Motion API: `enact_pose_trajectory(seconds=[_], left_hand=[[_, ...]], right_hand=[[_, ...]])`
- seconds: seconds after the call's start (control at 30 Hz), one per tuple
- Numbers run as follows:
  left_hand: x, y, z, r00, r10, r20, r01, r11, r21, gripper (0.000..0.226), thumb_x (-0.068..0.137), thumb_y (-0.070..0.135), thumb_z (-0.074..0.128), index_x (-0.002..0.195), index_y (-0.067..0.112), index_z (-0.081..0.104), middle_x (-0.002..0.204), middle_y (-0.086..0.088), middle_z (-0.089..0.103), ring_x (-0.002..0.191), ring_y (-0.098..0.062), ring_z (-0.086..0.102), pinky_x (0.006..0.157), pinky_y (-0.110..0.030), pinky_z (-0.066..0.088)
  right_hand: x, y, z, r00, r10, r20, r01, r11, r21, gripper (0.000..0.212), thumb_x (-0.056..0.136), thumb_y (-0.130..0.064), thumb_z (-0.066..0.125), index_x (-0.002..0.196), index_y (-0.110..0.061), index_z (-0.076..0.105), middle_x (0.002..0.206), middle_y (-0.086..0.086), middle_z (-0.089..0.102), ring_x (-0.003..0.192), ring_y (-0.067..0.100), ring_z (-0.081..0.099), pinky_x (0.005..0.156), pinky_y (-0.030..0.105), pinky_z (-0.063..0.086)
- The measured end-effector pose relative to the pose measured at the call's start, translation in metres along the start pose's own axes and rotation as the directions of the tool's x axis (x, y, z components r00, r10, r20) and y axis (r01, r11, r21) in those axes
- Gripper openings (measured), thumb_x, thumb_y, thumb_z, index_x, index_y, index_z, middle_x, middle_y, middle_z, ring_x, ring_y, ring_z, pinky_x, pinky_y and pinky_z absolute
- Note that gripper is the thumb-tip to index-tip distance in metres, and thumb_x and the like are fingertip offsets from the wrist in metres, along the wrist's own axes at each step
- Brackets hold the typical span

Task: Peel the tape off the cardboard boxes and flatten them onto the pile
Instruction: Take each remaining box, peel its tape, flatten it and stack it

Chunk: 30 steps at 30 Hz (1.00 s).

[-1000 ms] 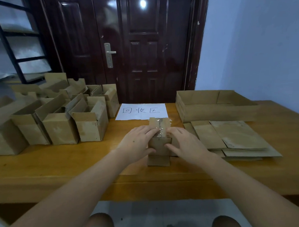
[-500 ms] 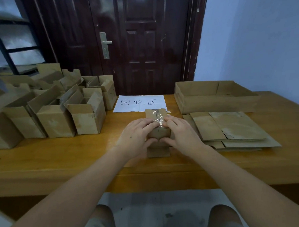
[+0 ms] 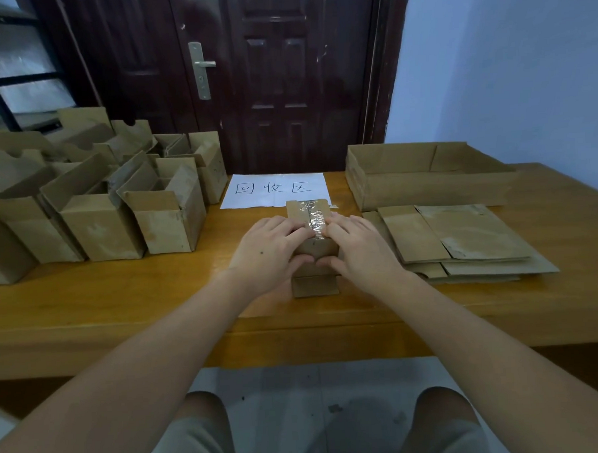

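A wooden table (image 3: 89, 311) spans the frame in front of a dark panelled door (image 3: 277, 76), with a blue wall (image 3: 506, 63) to the door's right. On the table, left of the white paper sign (image 3: 275, 189), a crowd of upright cardboard boxes (image 3: 94, 201) stands with flaps open, packed side by side in rows. Right of the sign sits a shallow open cardboard tray (image 3: 426, 186), and just in front of that tray lies the pile of flattened boxes (image 3: 463, 243), sheets stacked flat and slightly fanned. The sign itself lies flat against the table's far edge and carries 3 handwritten characters.

Directly in front of the sign, touching its near edge in this view, a small cardboard box (image 3: 314, 248) rests at the table's middle, one flap (image 3: 315, 286) lying out toward the person. A strip of clear tape (image 3: 316, 218) runs along the box's top seam, crinkled and shiny.

Both of the person's hands are on the box. The left hand (image 3: 268, 251) grips its left side, fingers curled over the top with fingertips at the tape and the thumb pressed against the near face. The right hand (image 3: 363, 249) mirrors it on the right side, fingers bent over the top edge beside the tape, thumb tucked against the front. Whether either hand has lifted any tape free cannot be told.
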<state>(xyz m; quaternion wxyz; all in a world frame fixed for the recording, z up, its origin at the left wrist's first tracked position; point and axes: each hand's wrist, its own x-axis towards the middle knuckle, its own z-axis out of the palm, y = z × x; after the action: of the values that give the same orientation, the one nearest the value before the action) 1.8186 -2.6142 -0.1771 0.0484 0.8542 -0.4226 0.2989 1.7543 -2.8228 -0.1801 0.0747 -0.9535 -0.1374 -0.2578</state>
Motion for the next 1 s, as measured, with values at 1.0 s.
enact_pose_trajectory(seconds=[1.0], left_hand=[[0.004, 0.011, 0.002, 0.999, -0.012, 0.045, 0.007, 0.993, 0.120, 0.049, 0.089, 0.061, 0.065, 0.121, 0.026, 0.053, 0.127, 0.001, 0.060, 0.109, -0.022, 0.056, 0.094, -0.038, 0.045]], right_hand=[[-0.003, -0.003, -0.009, 0.992, 0.061, 0.110, -0.070, 0.994, 0.081, 0.067, 0.087, -0.033, 0.077, 0.146, -0.017, 0.049, 0.162, 0.004, 0.037, 0.151, 0.022, 0.030, 0.121, 0.039, 0.024]])
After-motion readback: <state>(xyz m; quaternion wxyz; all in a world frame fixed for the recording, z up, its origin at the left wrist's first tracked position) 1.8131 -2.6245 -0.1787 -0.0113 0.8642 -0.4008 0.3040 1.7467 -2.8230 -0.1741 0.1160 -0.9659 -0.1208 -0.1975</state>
